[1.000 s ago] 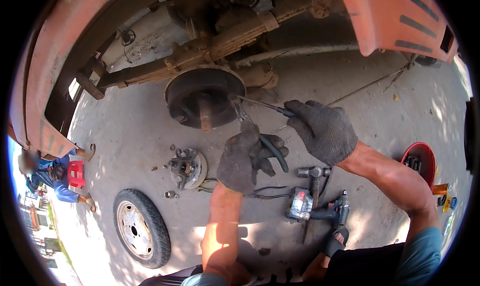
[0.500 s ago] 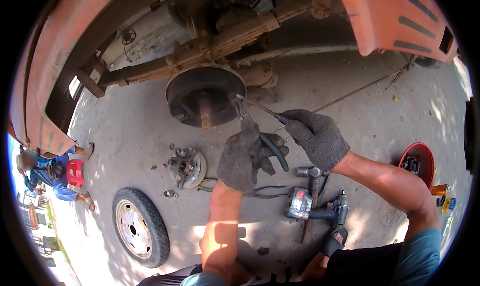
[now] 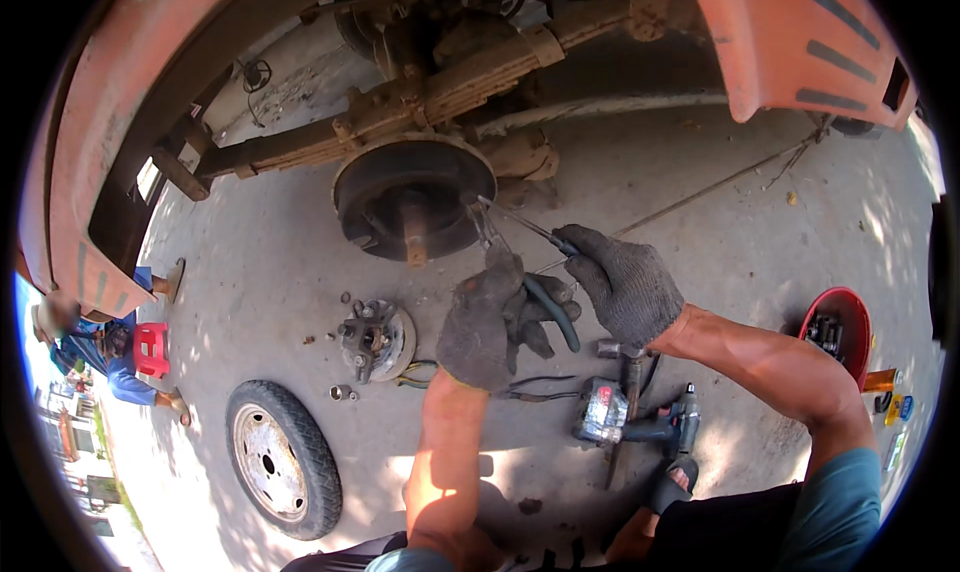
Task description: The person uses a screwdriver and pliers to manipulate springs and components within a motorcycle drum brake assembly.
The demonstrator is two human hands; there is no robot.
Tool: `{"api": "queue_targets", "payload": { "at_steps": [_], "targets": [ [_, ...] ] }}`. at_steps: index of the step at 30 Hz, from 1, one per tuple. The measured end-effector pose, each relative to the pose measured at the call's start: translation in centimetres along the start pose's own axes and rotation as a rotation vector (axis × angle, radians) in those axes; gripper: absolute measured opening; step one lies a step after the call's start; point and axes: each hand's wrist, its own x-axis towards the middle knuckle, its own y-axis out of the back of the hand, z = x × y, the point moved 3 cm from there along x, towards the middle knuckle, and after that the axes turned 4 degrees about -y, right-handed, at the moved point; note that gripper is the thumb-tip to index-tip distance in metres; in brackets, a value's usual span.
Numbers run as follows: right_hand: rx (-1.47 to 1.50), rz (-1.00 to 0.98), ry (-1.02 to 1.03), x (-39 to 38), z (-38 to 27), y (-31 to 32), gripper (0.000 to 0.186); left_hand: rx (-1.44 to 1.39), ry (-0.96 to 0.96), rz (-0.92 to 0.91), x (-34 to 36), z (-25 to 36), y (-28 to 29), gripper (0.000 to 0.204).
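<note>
In a grey work glove, my left hand is closed around pliers with dark green handles, some of its fingers loosely bent. The jaws reach up to the right rim of a dark round brake assembly, from which a rusty axle stub sticks out. My right hand, also gloved, grips a screwdriver by its handle. Its shaft slants up and left, and its tip meets the same rim beside the plier jaws. What exactly the tips touch is too small to make out.
Overhead are rusty leaf springs and an orange fender. On the concrete lie a hub, a wheel, a cordless impact wrench and a hammer. A red basin stands right; a person sits far left.
My right hand has shifted slightly left and down with the screwdriver. My left hand keeps its hold on the pliers, almost still. The whole view has moved a little.
</note>
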Motion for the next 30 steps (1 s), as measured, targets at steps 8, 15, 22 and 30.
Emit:
{"api": "queue_targets", "payload": {
  "at_steps": [8,15,22,30],
  "targets": [
    [-0.488,-0.09,0.109,1.6,-0.8,2.6,0.032,-0.037,-0.041,-0.019,0.4,-0.9,1.1,0.035],
    [0.423,-0.165,-0.211,1.4,2.5,0.7,0.036,-0.05,-0.015,0.026,-0.2,-0.1,-0.4,0.031],
    [0.499,-0.032,-0.173,0.7,2.5,-2.3,0.036,-0.006,-0.002,-0.018,-0.3,0.6,-0.7,0.042],
    [0.477,-0.084,-0.257,0.7,0.8,-2.3,0.036,-0.034,0.007,-0.063,-0.5,0.6,0.5,0.036]
  ]
}}
